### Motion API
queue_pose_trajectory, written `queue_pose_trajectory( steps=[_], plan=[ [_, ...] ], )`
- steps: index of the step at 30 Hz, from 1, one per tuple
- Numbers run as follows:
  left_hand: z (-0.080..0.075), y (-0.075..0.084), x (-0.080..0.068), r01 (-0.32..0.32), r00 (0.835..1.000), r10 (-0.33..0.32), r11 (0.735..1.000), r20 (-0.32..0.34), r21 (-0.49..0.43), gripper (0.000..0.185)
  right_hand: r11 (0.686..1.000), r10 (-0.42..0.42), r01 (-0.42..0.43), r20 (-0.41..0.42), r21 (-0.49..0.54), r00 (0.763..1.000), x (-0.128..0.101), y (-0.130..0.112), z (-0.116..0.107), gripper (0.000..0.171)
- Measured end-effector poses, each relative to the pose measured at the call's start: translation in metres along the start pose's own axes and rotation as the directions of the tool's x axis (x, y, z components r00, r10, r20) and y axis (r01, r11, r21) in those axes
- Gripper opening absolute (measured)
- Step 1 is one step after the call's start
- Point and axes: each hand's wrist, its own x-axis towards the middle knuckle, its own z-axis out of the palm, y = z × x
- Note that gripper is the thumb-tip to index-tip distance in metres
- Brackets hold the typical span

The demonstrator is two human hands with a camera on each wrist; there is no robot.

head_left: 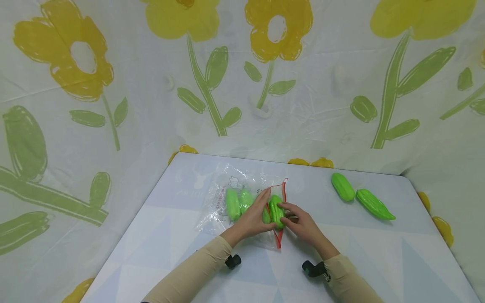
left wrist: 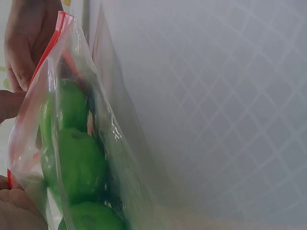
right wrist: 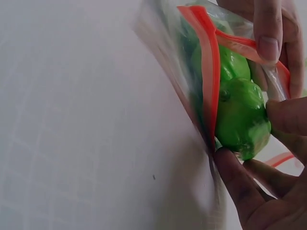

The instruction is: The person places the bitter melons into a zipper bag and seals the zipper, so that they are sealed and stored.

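Green toy cucumber (head_left: 276, 211) sits half inside our clear zip bag (head_left: 227, 198), between both hands. Our right hand (head_left: 303, 225) pinches it; our left hand (head_left: 253, 216) grips the bag's red-edged mouth (head_left: 281, 198).

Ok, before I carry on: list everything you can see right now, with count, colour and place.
Zip bag: one, clear plastic with a red zip strip, lying on the table centre, mouth toward the hands.
Toy vegetables in the bag: at least two, green, side by side deep inside.
Toy vegetable at the mouth: one, green, halfway through the opening.
Loose toy vegetables: two, green, on the table's right part, near the far edge.
Table: one, pale blue-white.
Backdrop cloth: white with yellow flowers and green leaves, behind the table.
Left hand: holds the bag's mouth.
Right hand: grips the vegetable at the mouth.
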Motion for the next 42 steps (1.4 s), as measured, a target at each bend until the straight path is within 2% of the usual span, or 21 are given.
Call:
queue_pose_trajectory(
  steps=[12, 25, 33, 42],
  plan=[
    [-0.0003, 0.0011, -0.0011, 0.0, 1.0, 0.0, 1.0, 0.012, 0.003, 0.11, 0.999, 0.023, -0.023, 0.005, -0.026, 1.0, 0.0066, -0.0022, 0.0078, 0.048],
    [-0.0003, 0.0015, -0.0012, -0.011, 1.0, 0.011, 0.999, 0.012, -0.04, 0.109, 1.0, 0.01, -0.01, 0.018, -0.02, 1.0, 0.0078, -0.0011, 0.0102, 0.05],
    [-0.0001, 0.0024, -0.0015, 0.007, 1.0, -0.007, 0.999, 0.018, -0.042, 0.109, 1.0, 0.005, -0.005, 0.017, -0.018, 1.0, 0.0068, -0.0005, 0.0097, 0.05],
    [-0.0003, 0.0026, -0.0019, -0.002, 1.0, 0.003, 0.999, 0.016, -0.037, 0.109, 1.0, -0.015, 0.015, 0.016, -0.005, 1.0, 0.0051, 0.0004, 0.0071, 0.051]
  ],
)
